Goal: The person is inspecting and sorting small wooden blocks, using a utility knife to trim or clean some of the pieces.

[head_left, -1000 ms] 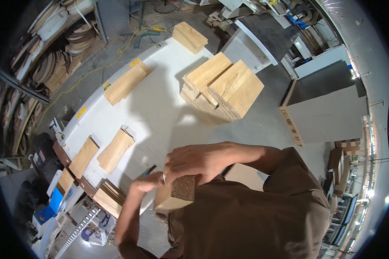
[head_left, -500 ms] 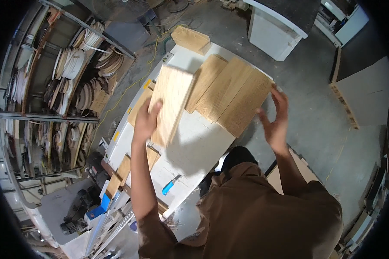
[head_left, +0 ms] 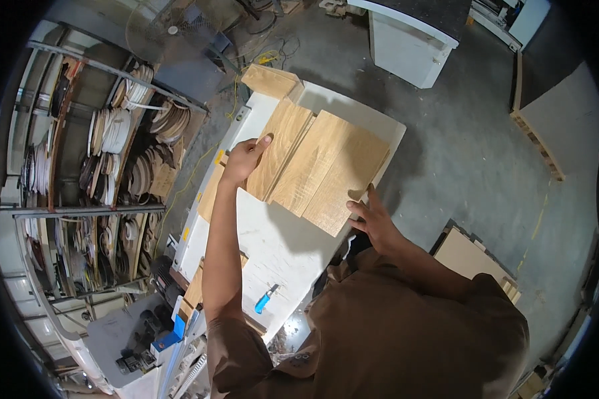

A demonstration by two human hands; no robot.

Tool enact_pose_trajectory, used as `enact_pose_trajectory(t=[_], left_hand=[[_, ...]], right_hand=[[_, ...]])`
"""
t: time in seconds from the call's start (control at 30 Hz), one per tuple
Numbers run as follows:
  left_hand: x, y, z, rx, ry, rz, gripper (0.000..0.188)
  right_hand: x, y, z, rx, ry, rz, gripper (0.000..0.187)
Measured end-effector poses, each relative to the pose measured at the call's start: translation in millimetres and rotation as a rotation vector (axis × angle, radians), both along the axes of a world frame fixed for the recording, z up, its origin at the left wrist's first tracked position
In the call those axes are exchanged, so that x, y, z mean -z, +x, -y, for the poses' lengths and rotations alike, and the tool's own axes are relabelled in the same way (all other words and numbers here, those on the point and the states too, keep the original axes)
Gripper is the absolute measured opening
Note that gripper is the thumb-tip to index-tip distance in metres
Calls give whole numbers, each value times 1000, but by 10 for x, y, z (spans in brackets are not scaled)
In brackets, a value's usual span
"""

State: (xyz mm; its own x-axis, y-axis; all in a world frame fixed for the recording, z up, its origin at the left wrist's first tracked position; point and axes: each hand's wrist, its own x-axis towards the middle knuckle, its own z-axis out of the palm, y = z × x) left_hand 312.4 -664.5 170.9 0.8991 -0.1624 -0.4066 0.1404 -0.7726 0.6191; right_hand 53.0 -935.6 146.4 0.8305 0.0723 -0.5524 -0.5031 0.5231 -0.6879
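Three light wooden boards lie side by side on a white worktable (head_left: 246, 229). My left hand (head_left: 245, 161) is closed on the outer edge of the left board (head_left: 279, 143), its thumb on top. A narrow gap shows between that board and the middle board (head_left: 304, 169). At the near right edge of the right board (head_left: 346, 176), my right hand (head_left: 377, 225) grips with curled fingers; some fingertips are hidden. A blue-handled utility knife (head_left: 264, 301) rests on the table, nearer to me than the boards.
A thick wooden block (head_left: 271, 81) sits at the table's far end. More wood strips lie along the left edge. Shelves with coiled edging (head_left: 113, 133) stand at the left, and a yellow cable (head_left: 194, 163) runs over the floor. A white cabinet-like piece (head_left: 412, 50) stands beyond.
My left hand has lowered the raised board onto the table beside the others. My right hand has come in from the right and closed on the right board's edge.
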Motion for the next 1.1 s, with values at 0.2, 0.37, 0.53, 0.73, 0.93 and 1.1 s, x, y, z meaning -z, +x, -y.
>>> enact_pose_trajectory(t=[0.2, 0.37, 0.53, 0.73, 0.93, 1.1], left_hand=[[35, -125, 125, 71, 85, 80, 97], [92, -221, 44, 25, 41, 202, 96], [304, -363, -558, -386, -319, 562, 68], [1511, -1708, -2279, -758, 26, 517, 51], [1931, -2975, -4124, -512, 632, 320, 78], [2023, -3261, -5099, -265, 936, -206, 128]], right_hand=[[-31, 148, -6, -65, -37, -36, 103], [370, 48, 134, -290, -235, 77, 76], [655, -276, 462, 16, -202, 158, 68], [821, -390, 593, 160, -354, 67, 66], [1953, -998, 936, -23, -552, -287, 43], [2258, -1429, 814, -256, -653, -286, 41]])
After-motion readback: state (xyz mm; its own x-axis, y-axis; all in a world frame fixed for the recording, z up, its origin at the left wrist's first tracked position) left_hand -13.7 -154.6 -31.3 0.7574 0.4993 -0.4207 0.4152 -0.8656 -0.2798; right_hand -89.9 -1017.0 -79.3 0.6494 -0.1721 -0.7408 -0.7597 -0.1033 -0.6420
